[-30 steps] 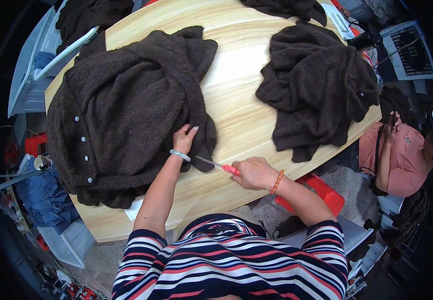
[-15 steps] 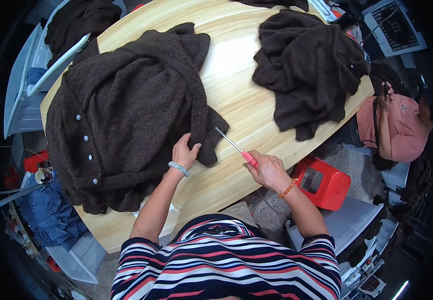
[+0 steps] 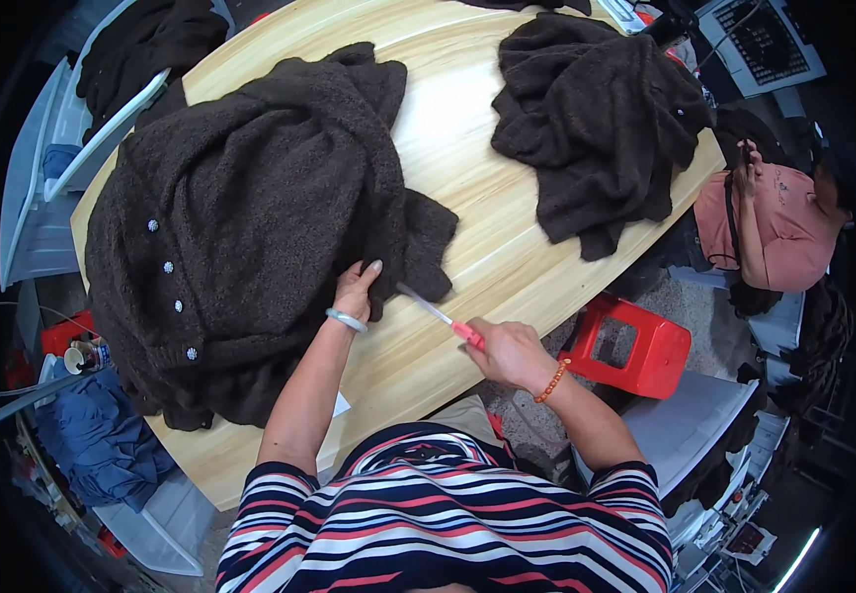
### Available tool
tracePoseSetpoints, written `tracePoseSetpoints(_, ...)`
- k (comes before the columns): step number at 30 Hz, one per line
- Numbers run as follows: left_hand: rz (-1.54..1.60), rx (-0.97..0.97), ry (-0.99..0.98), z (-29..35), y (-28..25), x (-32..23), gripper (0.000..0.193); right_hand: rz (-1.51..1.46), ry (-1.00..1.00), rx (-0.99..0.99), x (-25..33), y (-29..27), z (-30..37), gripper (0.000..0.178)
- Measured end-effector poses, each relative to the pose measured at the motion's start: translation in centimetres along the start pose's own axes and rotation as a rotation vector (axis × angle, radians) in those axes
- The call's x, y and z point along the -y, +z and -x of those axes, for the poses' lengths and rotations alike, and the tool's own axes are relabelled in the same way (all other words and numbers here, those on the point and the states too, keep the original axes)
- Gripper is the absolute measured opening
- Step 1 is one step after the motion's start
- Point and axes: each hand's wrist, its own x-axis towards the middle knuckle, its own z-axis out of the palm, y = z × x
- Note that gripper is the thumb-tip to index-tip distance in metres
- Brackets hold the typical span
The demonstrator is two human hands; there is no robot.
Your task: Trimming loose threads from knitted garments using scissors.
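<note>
My left grip (image 3: 353,294) touches the dark cardigan (image 3: 250,217) left on the surface (image 3: 418,371); whether it pinches, I cannot tell. My right grip (image 3: 509,354) holds the red-handled tool (image 3: 467,334) over the surface, best angled clear of my left.

a red stool (image 3: 663,358) stands on the speckled grey floor (image 3: 660,295) at the right. beyond it is a co-worker in a pink top (image 3: 793,232), hands (image 3: 747,168) raised. at lower left, blue cloth (image 3: 102,440) fills a pale bin (image 3: 156,534), near a cup (image 3: 76,358). a lit tube (image 3: 796,560) glows at lower right.
</note>
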Motion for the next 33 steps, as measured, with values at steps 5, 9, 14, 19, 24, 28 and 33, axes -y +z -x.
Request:
tracePoseSetpoints(5,-0.646,-0.03,0.39,0.4,2.6,-1.6,0.048,-0.091,0.045,-0.14,-0.8,-0.9,-0.4,0.024)
tracePoseSetpoints(9,-0.632,-0.104,0.453,-3.3,4.7,-3.2,0.061,-0.107,-0.011,-0.201,-1.2,-0.8,-1.4,0.024)
tracePoseSetpoints(14,-0.788,-0.1,0.508,-7.5,5.5,-2.9,0.034,-0.052,0.027,-0.19,-1.7,-2.5,-2.7,0.024)
tracePoseSetpoints(19,-0.809,-0.08,0.463,-7.8,3.4,-1.7,0.027,0.026,0.09,-0.136,-2.7,-1.7,-5.6,0.026)
tracePoseSetpoints(24,-0.75,0.064,0.476,-6.6,2.0,-2.5,0.014,-0.077,-0.024,0.041,-2.0,-2.9,-4.3,0.029)
tracePoseSetpoints(28,-0.748,0.03,0.479,-7.2,0.3,-1.7,0.015,-0.098,0.022,-0.064,-2.5,-3.4,-4.3,0.03)
tracePoseSetpoints(33,-0.954,-0.041,0.393,-6.1,1.4,-2.5,0.024,-0.108,-0.004,-0.083,-2.6,-3.1,-3.7,0.027)
